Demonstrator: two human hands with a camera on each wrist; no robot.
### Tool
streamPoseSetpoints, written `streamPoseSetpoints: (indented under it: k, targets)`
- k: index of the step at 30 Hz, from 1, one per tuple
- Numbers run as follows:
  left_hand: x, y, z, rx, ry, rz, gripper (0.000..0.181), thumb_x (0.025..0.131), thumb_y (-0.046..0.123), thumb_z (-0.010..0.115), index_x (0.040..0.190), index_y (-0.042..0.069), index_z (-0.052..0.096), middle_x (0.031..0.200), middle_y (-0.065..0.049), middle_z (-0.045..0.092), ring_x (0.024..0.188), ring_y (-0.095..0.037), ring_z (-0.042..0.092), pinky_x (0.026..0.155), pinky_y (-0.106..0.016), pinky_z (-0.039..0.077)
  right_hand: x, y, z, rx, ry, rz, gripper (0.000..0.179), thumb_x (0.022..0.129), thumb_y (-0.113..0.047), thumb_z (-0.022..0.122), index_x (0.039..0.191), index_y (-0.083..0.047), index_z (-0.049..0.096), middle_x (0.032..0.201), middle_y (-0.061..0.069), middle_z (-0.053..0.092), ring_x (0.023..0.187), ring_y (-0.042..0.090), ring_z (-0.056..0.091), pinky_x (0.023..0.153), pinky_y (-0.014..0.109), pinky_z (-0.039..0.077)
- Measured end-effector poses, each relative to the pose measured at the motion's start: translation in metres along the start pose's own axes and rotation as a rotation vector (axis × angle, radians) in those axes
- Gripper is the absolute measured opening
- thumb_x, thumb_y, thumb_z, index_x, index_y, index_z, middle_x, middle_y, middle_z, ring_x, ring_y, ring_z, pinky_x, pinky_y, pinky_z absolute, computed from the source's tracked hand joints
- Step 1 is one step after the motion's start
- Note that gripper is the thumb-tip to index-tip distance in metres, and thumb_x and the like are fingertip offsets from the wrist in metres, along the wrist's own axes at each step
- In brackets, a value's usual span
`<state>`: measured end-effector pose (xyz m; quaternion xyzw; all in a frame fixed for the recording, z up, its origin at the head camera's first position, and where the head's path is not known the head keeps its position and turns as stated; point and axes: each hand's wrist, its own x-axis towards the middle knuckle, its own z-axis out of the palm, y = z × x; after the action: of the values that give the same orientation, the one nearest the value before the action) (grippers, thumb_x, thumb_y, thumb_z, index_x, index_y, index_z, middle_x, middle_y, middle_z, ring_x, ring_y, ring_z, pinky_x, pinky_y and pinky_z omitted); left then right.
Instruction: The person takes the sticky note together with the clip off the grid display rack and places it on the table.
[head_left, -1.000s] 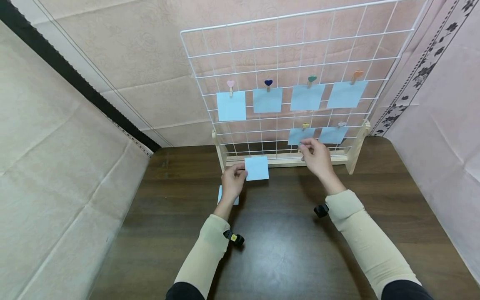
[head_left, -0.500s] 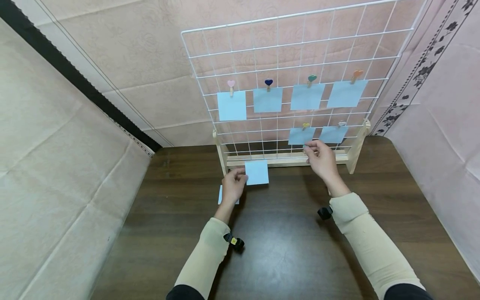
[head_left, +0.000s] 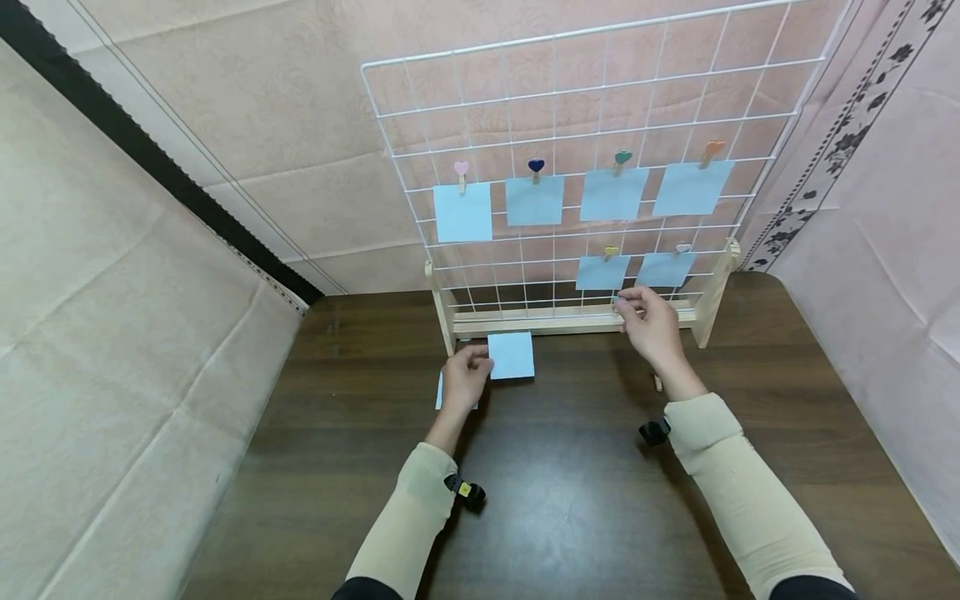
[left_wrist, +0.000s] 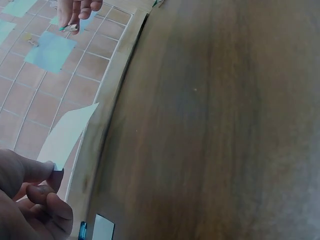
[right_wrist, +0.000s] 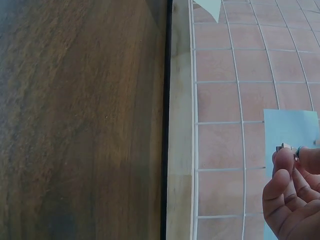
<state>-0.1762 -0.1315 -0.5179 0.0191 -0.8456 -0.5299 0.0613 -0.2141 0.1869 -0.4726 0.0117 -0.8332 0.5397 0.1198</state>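
My left hand (head_left: 465, 379) pinches a light blue paper square (head_left: 511, 356) by its left edge, in front of the rack's wooden base. In the left wrist view the paper (left_wrist: 67, 132) bends slightly between thumb and fingers. My right hand (head_left: 652, 329) is raised before the lower right of the white wire grid (head_left: 525, 262). Between its thumb and fingertip it pinches a small wooden clothespin (right_wrist: 286, 147) with a bit of teal on it. Behind that hand hang two clipped blue papers, one under a yellow clothespin (head_left: 611, 252), the other under a white one (head_left: 682, 248).
Higher on the grid hangs a row of several blue papers (head_left: 535, 202) with heart-topped clothespins. Another blue paper (head_left: 439, 393) lies on the brown table (head_left: 555, 467), partly behind my left hand. A clothespin (head_left: 657, 383) lies beside my right wrist. Wooden feet (head_left: 716, 296) support the grid.
My left hand has lowered a little toward me with the paper. My right hand has shifted right and slightly down with its clothespin, uncovering the clothespin on the table.
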Motion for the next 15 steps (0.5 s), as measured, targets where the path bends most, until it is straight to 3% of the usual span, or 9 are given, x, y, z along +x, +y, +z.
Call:
streamPoseSetpoints:
  k: [6,15]
  targets:
    - [-0.002,-0.005,0.0,0.014,0.0,-0.007,0.022,0.098,0.007,0.071,0.118,0.002,0.077,0.096,-0.013,0.078,0.088,-0.028,0.073,0.077,-0.042,0.058,-0.003,0.006,-0.003,0.013,0.01,0.034,0.027,0.108,-0.013,0.059,0.127,0.006,0.065,0.109,0.028,0.072,0.074,0.029,0.071,0.058,0.019,0.05]
    - [-0.006,-0.01,0.0,0.012,-0.006,-0.01,0.021,0.097,0.004,0.072,0.116,-0.001,0.077,0.095,-0.016,0.078,0.086,-0.029,0.073,0.076,-0.041,0.059,-0.008,0.013,-0.006,0.008,0.011,0.042,0.029,0.109,-0.014,0.058,0.129,0.007,0.064,0.11,0.027,0.072,0.082,0.042,0.071,0.06,0.018,0.051]
